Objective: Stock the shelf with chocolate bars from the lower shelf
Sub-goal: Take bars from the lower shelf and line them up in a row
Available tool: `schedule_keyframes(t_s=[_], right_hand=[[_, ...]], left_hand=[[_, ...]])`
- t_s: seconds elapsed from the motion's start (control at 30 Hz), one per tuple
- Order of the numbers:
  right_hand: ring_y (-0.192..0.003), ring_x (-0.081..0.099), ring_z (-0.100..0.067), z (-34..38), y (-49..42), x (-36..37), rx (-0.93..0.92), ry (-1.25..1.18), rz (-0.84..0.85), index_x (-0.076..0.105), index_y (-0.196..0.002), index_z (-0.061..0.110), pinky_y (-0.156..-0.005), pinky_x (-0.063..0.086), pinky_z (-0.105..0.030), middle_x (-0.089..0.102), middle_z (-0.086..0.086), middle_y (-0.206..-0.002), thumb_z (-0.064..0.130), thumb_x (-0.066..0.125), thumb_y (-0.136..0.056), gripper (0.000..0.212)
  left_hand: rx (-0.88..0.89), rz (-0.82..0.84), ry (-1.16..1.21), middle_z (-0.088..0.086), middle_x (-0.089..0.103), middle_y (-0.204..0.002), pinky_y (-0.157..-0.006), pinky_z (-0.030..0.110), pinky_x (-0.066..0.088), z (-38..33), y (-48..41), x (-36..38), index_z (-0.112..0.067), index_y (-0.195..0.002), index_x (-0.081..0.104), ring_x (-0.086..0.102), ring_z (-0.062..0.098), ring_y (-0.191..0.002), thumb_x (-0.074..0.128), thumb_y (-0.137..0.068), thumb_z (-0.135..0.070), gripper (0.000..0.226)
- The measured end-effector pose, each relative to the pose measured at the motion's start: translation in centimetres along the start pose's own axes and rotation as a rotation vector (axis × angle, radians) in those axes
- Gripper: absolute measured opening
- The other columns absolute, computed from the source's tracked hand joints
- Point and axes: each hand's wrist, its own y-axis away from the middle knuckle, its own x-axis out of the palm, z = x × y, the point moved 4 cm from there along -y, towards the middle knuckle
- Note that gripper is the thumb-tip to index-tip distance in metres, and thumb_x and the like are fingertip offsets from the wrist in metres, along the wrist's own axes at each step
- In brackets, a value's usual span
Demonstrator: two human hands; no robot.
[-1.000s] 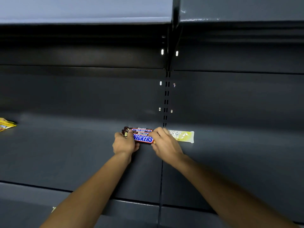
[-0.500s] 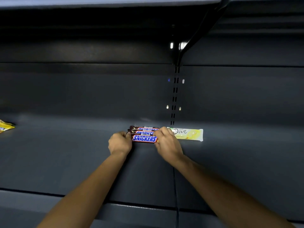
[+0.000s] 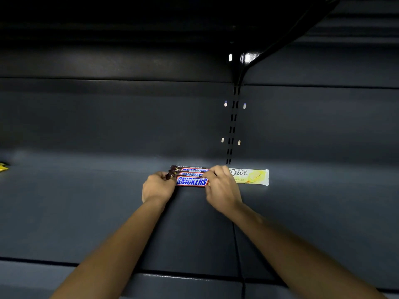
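Observation:
Three Snickers bars lie side by side on the dark grey shelf, near its back wall. My left hand pinches the left ends of the bars with curled fingers. At the right ends, my right hand grips the bars and covers them there. A pale yellow Dove bar lies flat just right of the Snickers bars, partly hidden behind my right hand.
A yellow packet peeks in at the shelf's far left edge. A slotted upright and a black bracket run up the back wall. The front lip crosses the bottom.
The view has tilted down slightly and the upper shelf has left the frame. Both hands stay at the ends of the Snickers bars, the left one now curled tighter on them.

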Motion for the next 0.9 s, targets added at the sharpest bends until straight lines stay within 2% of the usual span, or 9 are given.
schedule_keyframes(t_s=[0.2, 0.3, 0.37, 0.5, 0.6, 0.7, 0.9], right_hand=[[-0.084, 0.055, -0.029, 0.0, 0.1, 0.2, 0.004, 0.017, 0.018, 0.068, -0.092, 0.007, -0.067, 0.053, -0.039, 0.061, -0.006, -0.088, 0.004, 0.072, -0.066, 0.026], [-0.086, 0.055, -0.030, 0.0, 0.2, 0.2, 0.009, 0.027, 0.036, 0.068, -0.094, 0.007, -0.069, 0.053, -0.041, 0.061, -0.007, -0.090, 0.005, 0.073, -0.068, 0.027], [-0.093, 0.053, -0.029, 0.1, 0.2, 0.0, 0.018, 0.037, 0.052, 0.065, -0.104, 0.008, -0.076, 0.050, -0.041, 0.059, -0.007, -0.098, 0.010, 0.071, -0.072, 0.033], [-0.103, 0.048, -0.026, -0.1, 1.1, -1.3, 0.077, 0.050, 0.031, 0.055, -0.119, 0.013, -0.084, 0.041, -0.038, 0.053, -0.005, -0.111, 0.015, 0.066, -0.077, 0.044], [-0.109, 0.043, -0.023, -0.8, 1.8, -2.4, 0.101, 0.065, 0.066, 0.050, -0.124, 0.015, -0.089, 0.037, -0.036, 0.047, -0.003, -0.119, 0.017, 0.061, -0.081, 0.044], [-0.116, 0.038, -0.022, -1.8, 2.6, -3.6, 0.116, 0.057, 0.118, 0.050, -0.124, 0.016, -0.093, 0.035, -0.035, 0.043, -0.002, -0.125, 0.019, 0.056, -0.085, 0.039], [-0.118, 0.036, -0.021, -4.1, 5.1, -6.6, 0.098, 0.074, 0.166, 0.053, -0.120, 0.017, -0.096, 0.032, -0.033, 0.042, 0.000, -0.125, 0.019, 0.051, -0.088, 0.032]], left_hand=[[0.026, -0.031, -0.003, -0.013, 0.063, -0.080, -0.070, 0.025, 0.045, 0.0, 0.2, 0.0, -0.026, -0.097, 0.063, 0.059, 0.012, -0.084, 0.063, -0.083, -0.026, 0.014], [0.046, -0.036, -0.012, -0.008, 0.067, -0.092, -0.076, 0.027, 0.048, 0.2, 0.1, 0.0, -0.021, -0.102, 0.062, 0.060, 0.013, -0.090, 0.064, -0.083, -0.026, 0.019], [0.066, -0.041, -0.031, -0.001, 0.065, -0.102, -0.082, 0.030, 0.048, 0.1, 0.3, 0.0, -0.016, -0.108, 0.060, 0.059, 0.017, -0.095, 0.064, -0.084, -0.025, 0.026], [0.079, -0.081, -0.078, 0.013, 0.044, -0.127, -0.090, 0.034, 0.041, -0.5, 1.6, -0.5, -0.009, -0.126, 0.047, 0.054, 0.031, -0.106, 0.059, -0.087, -0.023, 0.042], [0.085, -0.117, -0.105, 0.016, 0.038, -0.127, -0.087, 0.038, 0.043, -0.6, 2.8, -0.5, -0.009, -0.126, 0.044, 0.054, 0.035, -0.103, 0.057, -0.086, -0.021, 0.043], [0.136, -0.163, -0.151, 0.016, 0.039, -0.125, -0.088, 0.040, 0.042, -1.5, 4.6, -0.1, -0.008, -0.125, 0.044, 0.046, 0.034, -0.111, 0.058, -0.085, -0.019, 0.044], [0.349, -0.157, -0.321, 0.013, 0.047, -0.123, -0.094, 0.041, 0.037, -5.4, 9.6, 3.1, -0.010, -0.122, 0.049, 0.039, 0.031, -0.115, 0.056, -0.084, -0.019, 0.040]])
